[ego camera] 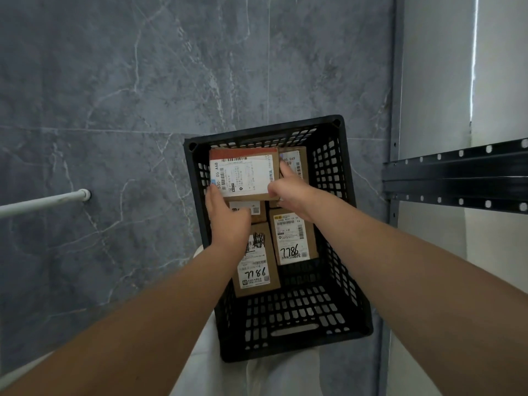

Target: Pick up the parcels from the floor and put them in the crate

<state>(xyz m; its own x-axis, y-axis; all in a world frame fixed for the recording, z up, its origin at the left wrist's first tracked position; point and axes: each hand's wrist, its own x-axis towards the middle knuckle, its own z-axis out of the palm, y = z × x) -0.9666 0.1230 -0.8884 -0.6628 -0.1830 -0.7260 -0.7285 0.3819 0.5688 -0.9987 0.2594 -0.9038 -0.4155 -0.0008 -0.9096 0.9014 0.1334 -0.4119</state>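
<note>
Black plastic crate [294, 327] stands on the grey stone floor [100, 138], its near wall over a white cloth [283, 375]. Just inside that wall two cardboard parcels lie side by side, the near-left parcel [257, 270] and the near-right parcel [294, 238]. Beyond them both hands hold the labelled parcel [244, 175] over the far half, above a small parcel [248, 210] and beside the far-right parcel [295, 162]. The left hand [227, 218] has its fingers up along the parcel's left edge, thumb at the near edge; the right hand [288, 192] pinches the near-right corner, forefinger on the right side. Whether the parcel already rests on those below I cannot tell.

The likely trouble is in the letting go. The parcels beneath look unequal in height, so the labelled one may settle tilted and rock or slide nearward once the grip loosens. The left fingers sit close to the crate's left wall and could be squeezed there; the right forefinger lies against the far-right parcel and might drag it askew on the way out.
</note>
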